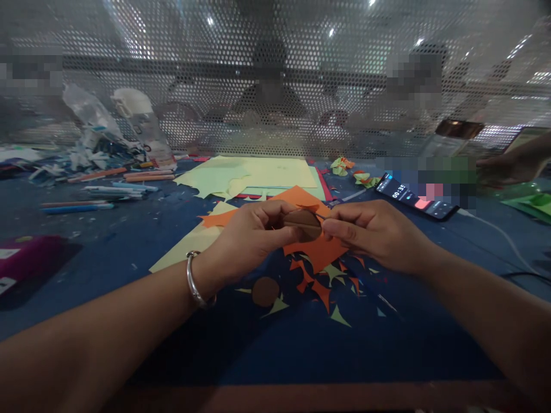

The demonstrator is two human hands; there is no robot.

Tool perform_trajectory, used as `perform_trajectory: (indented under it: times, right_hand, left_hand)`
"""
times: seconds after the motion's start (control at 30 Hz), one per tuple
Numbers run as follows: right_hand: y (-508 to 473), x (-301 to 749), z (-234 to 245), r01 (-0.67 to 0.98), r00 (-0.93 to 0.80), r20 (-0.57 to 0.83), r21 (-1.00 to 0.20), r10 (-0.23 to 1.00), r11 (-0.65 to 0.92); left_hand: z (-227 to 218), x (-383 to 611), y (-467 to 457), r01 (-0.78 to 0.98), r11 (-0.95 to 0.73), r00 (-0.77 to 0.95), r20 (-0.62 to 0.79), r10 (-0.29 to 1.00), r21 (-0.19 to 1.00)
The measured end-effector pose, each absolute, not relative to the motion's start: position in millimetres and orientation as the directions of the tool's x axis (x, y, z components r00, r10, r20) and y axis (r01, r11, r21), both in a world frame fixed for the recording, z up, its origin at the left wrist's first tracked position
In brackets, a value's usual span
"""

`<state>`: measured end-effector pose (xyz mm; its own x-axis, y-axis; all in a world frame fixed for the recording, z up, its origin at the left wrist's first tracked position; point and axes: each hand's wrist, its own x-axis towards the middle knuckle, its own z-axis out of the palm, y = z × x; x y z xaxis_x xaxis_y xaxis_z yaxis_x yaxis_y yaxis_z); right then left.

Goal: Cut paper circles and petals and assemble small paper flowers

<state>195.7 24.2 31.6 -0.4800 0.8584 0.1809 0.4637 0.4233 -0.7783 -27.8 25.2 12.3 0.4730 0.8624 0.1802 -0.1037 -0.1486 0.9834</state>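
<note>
My left hand (262, 229), with a silver bangle on the wrist, pinches a round brown disc (303, 225) between thumb and fingers. A line or fold runs across the disc's face. My right hand (365, 229) is closed at the disc's right edge, thumb against fingers. Something thin and dark shows at its fingertips, too small to name. Behind the disc lies an orange paper sheet (321, 255) with cut edges. A second brown disc (266, 291) rests flat on the table, below my left hand. Pointed orange scraps (322, 293) and pale green scraps (340, 315) lie around it.
Pale yellow-green sheets (275, 169) lie at the back. To the left are pens (77, 206), a water bottle (148, 129) and a purple pouch (28, 258). A phone (415, 197) with a white cable lies right, near another person's hand (508, 166). Perforated metal (193, 69) stands behind.
</note>
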Motion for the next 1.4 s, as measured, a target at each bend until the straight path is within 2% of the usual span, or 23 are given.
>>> perform_trajectory:
  times: [0.3, 0.5, 0.63, 0.9, 1.1, 1.27, 1.4]
  right_hand:
    - [26, 197, 30, 0.454, -0.474, 0.165, -0.795, 0.865, 0.401]
    - [26, 194, 28, 0.479, -0.391, 0.168, -0.802, 0.905, 0.356]
    - [23, 188, 22, 0.427, -0.370, 0.197, -0.832, 0.908, 0.354]
    - [23, 181, 17, 0.376, -0.363, 0.221, -0.854, 0.905, 0.359]
    - [19, 179, 18, 0.295, -0.312, 0.212, -0.905, 0.926, 0.307]
    - [16, 177, 18, 0.265, -0.294, 0.226, -0.914, 0.929, 0.307]
    - [19, 180, 18, 0.292, -0.290, 0.210, -0.910, 0.934, 0.295]
  left_hand:
    - [13, -30, 25, 0.044, -0.233, 0.440, 0.190, 0.878, 0.972]
    - [12, -28, 23, -0.027, -0.140, 0.501, 0.135, 0.855, 0.990]
    - [8, -24, 22, -0.074, -0.059, 0.540, 0.090, 0.837, 0.995]
    - [11, -21, 18, -0.129, -0.011, 0.502, 0.075, 0.862, 0.992]
    - [9, -22, 17, -0.221, 0.060, 0.453, 0.048, 0.890, 0.974]
    - [8, -21, 15, -0.211, 0.145, 0.440, -0.038, 0.897, 0.967]
    - [6, -22, 17, -0.190, 0.054, 0.397, 0.026, 0.918, 0.980]
